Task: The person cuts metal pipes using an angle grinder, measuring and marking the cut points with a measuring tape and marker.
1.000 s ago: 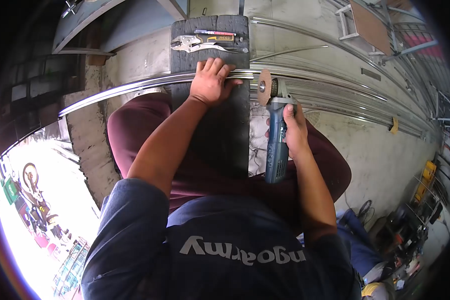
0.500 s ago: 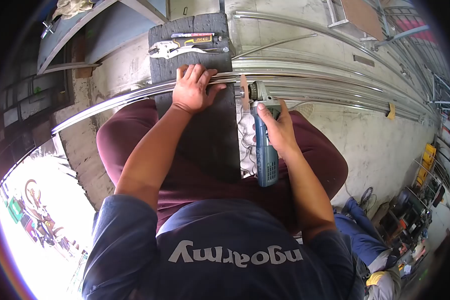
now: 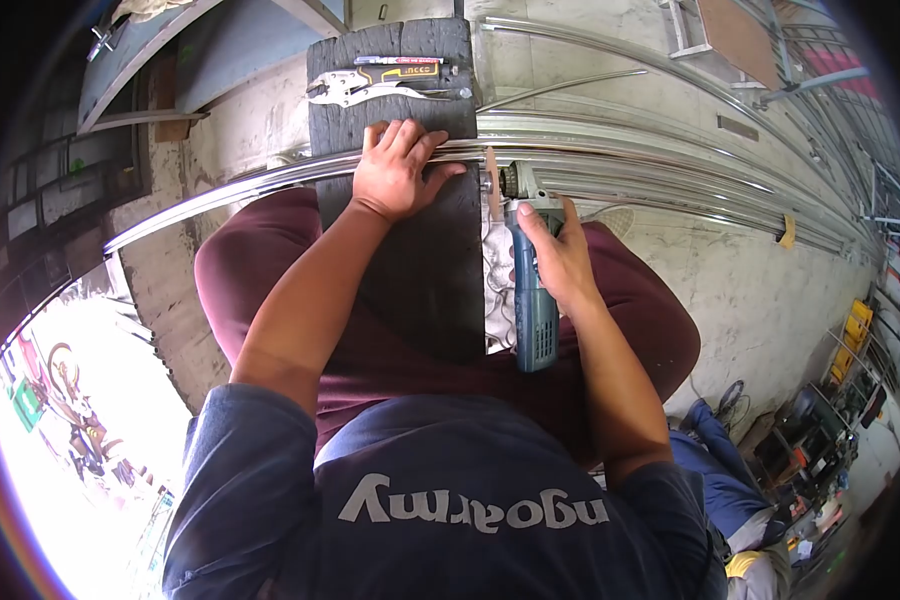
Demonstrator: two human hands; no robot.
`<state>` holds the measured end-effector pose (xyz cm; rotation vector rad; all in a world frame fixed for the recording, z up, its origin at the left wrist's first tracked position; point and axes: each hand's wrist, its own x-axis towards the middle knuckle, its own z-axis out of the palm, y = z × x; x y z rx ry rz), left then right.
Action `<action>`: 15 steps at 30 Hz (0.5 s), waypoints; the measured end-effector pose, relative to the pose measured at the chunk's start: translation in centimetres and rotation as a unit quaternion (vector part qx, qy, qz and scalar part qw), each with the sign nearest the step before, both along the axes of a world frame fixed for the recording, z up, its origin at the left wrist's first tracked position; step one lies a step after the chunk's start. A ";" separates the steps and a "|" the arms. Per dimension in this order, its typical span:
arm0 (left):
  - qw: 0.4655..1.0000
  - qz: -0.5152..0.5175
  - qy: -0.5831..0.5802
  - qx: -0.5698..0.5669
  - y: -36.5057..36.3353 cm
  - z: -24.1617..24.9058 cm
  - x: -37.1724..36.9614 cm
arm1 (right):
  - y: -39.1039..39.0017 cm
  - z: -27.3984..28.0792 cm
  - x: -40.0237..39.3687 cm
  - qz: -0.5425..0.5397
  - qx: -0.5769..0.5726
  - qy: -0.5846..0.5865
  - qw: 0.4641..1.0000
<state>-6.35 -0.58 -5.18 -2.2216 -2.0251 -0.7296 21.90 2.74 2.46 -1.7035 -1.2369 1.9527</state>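
My left hand (image 3: 398,172) is wrapped over a shiny metal tube (image 3: 260,180) lying across a dark wooden block (image 3: 395,270). Its fingers reach the far side and the thumb stays on the near side. In my right hand (image 3: 567,262) is a blue-green angle grinder (image 3: 537,320), held by its body. The thin cutting disc (image 3: 492,185) stands upright just beyond the block's right edge, at the tube; whether it touches cannot be made out. Locking pliers (image 3: 355,88), a yellow-and-black cutter knife (image 3: 415,71) and a marker (image 3: 395,60) lie at the block's far end.
Several long metal tubes (image 3: 650,175) stretch right across the concrete floor (image 3: 660,270). A board on a metal frame (image 3: 735,40) stands far right. Another person's blue-clad leg (image 3: 720,450) shows at lower right, near a fan (image 3: 732,400) and cluttered tools (image 3: 810,435).
The view has shifted slightly, so the block and tools appear a little up and to the right. Both hands keep their holds, and the disc stays beside the tube.
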 end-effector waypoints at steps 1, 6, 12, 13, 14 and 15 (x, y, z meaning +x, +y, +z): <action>1.000 -0.001 -0.001 0.000 0.0 0.0 0.0 | 0.2 0.3 0.0 0.003 -0.011 -0.001 1.000; 1.000 -0.003 -0.003 -0.003 0.0 -0.1 0.0 | 0.0 -0.9 0.1 0.000 0.032 0.024 0.999; 1.000 -0.001 0.000 -0.006 0.0 -0.1 0.0 | 0.2 -0.1 -0.2 0.002 -0.007 0.011 1.000; 1.000 -0.002 0.001 -0.004 0.0 -0.1 0.0 | 0.1 -0.6 -0.2 0.000 0.011 0.017 1.000; 1.000 -0.002 0.003 -0.002 0.0 -0.1 0.0 | 0.1 -0.8 -0.2 -0.001 0.019 0.020 1.000; 1.000 -0.002 0.004 -0.001 0.0 0.0 0.0 | 0.0 -1.0 -0.3 -0.002 0.028 0.023 0.999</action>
